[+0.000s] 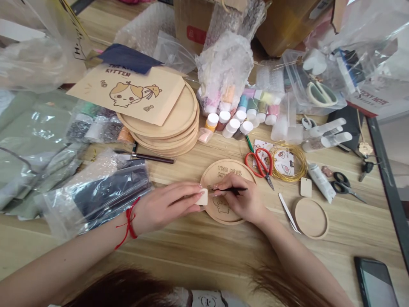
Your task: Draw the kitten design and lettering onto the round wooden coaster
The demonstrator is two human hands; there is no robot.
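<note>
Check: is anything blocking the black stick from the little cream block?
Nothing visible. The black stick in the right hand points at the little cream block, held by the left hand over the round wooden plaque.

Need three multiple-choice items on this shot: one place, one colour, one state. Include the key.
1. Where do the red-handled pliers lie?
A) Beside the coil of gold wire
B) On the stack of wooden discs
C) Inside the plastic box

2. What colour is the cord on the left wrist?
A) Blue
B) Red
C) Green

3. What state is the left hand in?
A) Open and empty
B) Gripping the pliers
C) Pinching a small pale block

Key:
1. A, the pliers lie right next to the coil.
2. B, the knotted cord shows red.
3. C, the block sits between the fingers and thumb.
</note>
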